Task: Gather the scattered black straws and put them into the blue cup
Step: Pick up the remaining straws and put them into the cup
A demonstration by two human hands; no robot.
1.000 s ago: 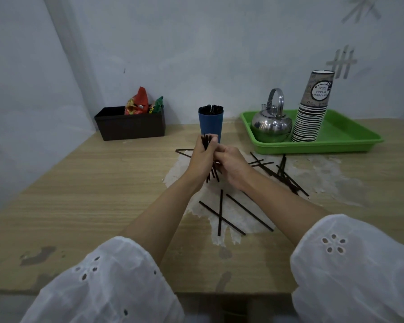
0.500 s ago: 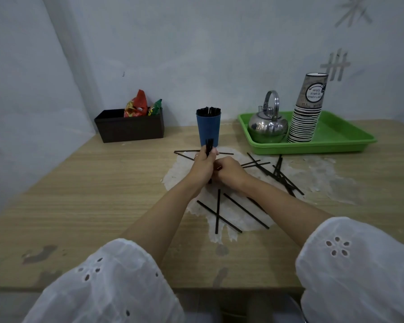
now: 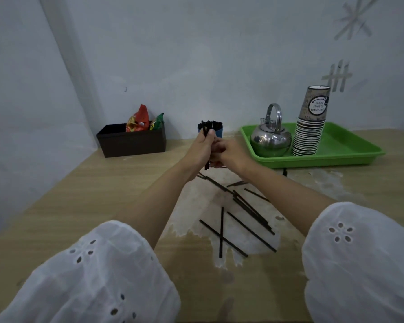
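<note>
My left hand grips a small upright bundle of black straws, raised just in front of the blue cup. The cup stands at the back of the table, mostly hidden behind my hands, with several black straws sticking out of its top. My right hand is against the left one, its fingers curled at the lower part of the bundle. Several loose black straws lie scattered on the white patch of the table below my forearms.
A green tray at the back right holds a steel kettle and a stack of paper cups. A black box with snack packets stands at the back left. The wall runs close behind.
Both hands have risen off the table and moved toward the blue cup, carrying the bundle of straws upright. The view has tilted, so the scattered straws now lie lower in the frame.
</note>
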